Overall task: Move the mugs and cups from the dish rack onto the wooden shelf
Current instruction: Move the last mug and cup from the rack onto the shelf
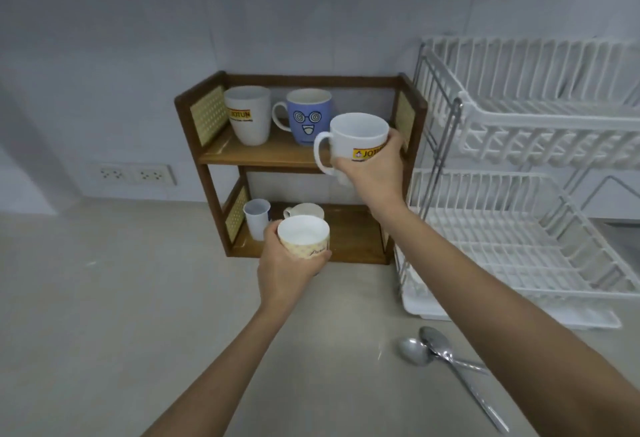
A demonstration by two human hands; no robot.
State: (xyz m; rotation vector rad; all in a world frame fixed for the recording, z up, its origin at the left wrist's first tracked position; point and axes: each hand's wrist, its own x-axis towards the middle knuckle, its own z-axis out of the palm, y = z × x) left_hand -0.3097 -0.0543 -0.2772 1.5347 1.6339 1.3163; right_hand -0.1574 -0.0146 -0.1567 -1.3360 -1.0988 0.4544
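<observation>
My right hand (369,173) grips a white mug with a yellow logo (356,137), held upright in front of the right end of the wooden shelf's (263,159) upper board. My left hand (287,267) holds a cream patterned cup (304,235) in front of the lower board. On the upper board stand a white logo mug (247,114) and a blue mug with a cartoon face (308,116). A small white cup (257,218) and a cream mug (304,211) stand on the lower board. The white two-tier dish rack (540,145) at the right shows no cups.
Two metal spoons (446,360) lie crossed on the grey counter (121,298) under my right forearm. A double wall socket (133,174) sits left of the shelf. The rack's drip tray (426,308) rests close to the shelf's right side.
</observation>
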